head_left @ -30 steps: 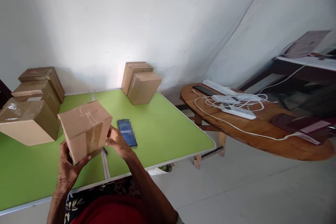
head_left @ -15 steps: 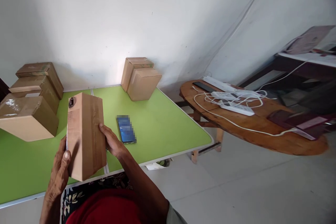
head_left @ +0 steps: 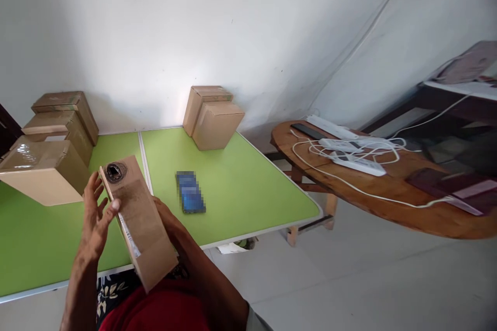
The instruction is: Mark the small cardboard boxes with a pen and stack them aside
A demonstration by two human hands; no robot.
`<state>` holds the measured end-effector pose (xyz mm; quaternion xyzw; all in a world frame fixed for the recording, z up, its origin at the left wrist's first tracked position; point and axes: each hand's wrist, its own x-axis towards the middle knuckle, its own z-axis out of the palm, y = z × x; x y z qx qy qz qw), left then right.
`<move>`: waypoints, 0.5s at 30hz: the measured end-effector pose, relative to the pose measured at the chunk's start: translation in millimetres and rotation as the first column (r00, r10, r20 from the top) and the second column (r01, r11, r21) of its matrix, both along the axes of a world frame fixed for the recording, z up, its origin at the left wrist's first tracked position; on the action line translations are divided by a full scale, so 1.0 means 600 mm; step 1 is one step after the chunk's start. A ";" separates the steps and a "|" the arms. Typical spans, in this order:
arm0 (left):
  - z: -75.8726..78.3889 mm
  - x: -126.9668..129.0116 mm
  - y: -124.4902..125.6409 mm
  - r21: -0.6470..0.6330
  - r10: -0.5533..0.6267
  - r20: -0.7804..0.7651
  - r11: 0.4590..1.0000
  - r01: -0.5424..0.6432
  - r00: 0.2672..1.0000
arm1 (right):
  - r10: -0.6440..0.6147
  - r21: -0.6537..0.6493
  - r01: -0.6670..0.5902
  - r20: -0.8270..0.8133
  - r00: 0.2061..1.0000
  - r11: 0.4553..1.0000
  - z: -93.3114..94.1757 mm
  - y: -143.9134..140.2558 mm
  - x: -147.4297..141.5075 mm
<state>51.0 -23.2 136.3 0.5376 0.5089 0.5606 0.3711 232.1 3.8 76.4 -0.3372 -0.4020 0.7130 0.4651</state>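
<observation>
Cardboard box (head_left: 142, 222) tilted between hands; left fingers (head_left: 101, 206) spread against side, right hand (head_left: 165, 217) gripping underneath.

Cardboard box (head_left: 142, 220) tilted between both hands, left hand (head_left: 96, 217) open-fingered, green table (head_left: 240, 191) beneath
</observation>
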 end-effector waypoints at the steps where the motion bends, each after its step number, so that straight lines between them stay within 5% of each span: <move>1: 0.002 0.000 0.013 -0.033 -0.024 0.060 0.999 0.026 0.998 | 0.028 0.005 -0.028 -0.015 1.000 1.000 -0.005 -0.003 -0.005; 6: -0.005 -0.001 0.036 -0.192 -0.037 0.192 0.979 0.074 0.981 | -0.022 0.035 0.024 -0.051 0.998 0.999 -0.002 0.002 -0.002; 10: -0.005 0.015 0.019 -0.168 -0.026 0.148 0.985 0.051 0.989 | -0.209 0.071 0.209 -0.009 0.978 0.975 0.066 0.016 0.021; 15: 0.010 0.033 -0.007 -0.131 -0.015 0.016 0.991 0.017 1.000 | -0.245 0.199 0.212 0.156 0.957 0.957 0.149 0.004 0.020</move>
